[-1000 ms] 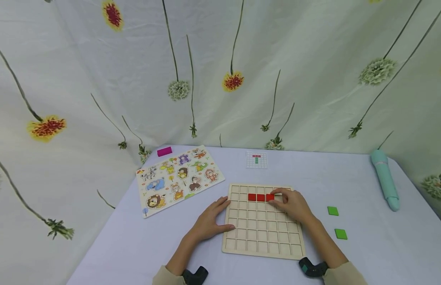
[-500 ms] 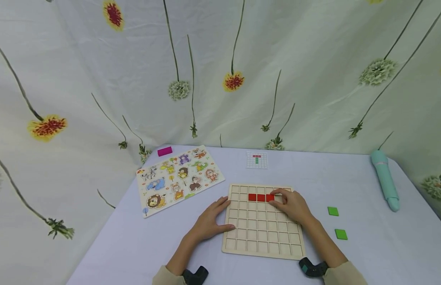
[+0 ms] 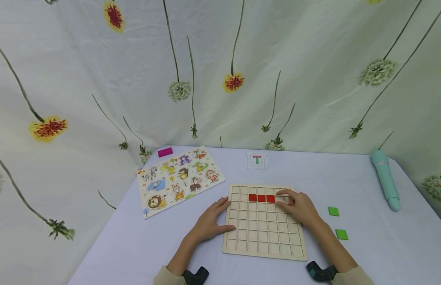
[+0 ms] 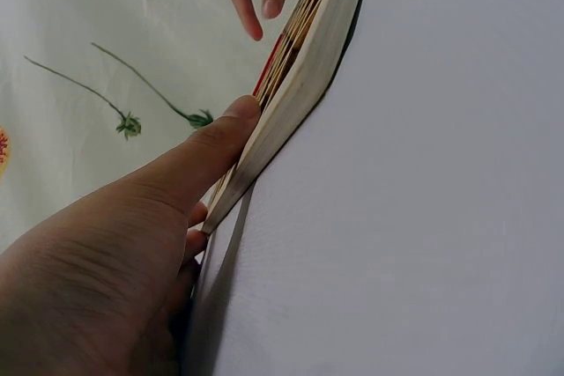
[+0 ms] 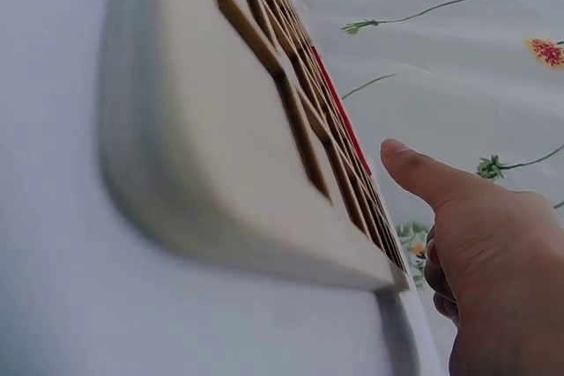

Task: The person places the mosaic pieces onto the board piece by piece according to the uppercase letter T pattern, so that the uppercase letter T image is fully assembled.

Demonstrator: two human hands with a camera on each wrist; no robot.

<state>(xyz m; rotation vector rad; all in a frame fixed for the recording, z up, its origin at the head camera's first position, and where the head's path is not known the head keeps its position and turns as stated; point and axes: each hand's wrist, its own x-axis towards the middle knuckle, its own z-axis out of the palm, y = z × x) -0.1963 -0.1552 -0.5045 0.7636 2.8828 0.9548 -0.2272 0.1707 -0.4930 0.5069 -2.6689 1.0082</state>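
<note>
A pale wooden grid board (image 3: 263, 237) lies in front of me, with three red square tiles (image 3: 261, 198) side by side in its second row from the far edge. My left hand (image 3: 207, 223) rests at the board's left side, fingers fairly straight and thumb (image 4: 233, 121) lying over the rim. Just right of the rightmost red tile is my right hand (image 3: 302, 208), thumb and fingers spread apart with nothing between them. In the right wrist view its thumb (image 5: 414, 165) stands clear of the board. To the right, two green square tiles (image 3: 333, 211) lie on the table.
Back left lies an animal picture puzzle board (image 3: 181, 184), with a magenta block (image 3: 165, 152) behind it. A small card (image 3: 257, 160) printed with a red and green T on a grid lies beyond the board. A teal cylindrical object (image 3: 386, 180) is at the far right.
My right hand has let go of the rightmost red tile and moved slightly right, its fingers now off it. The left hand stays at the board's edge.
</note>
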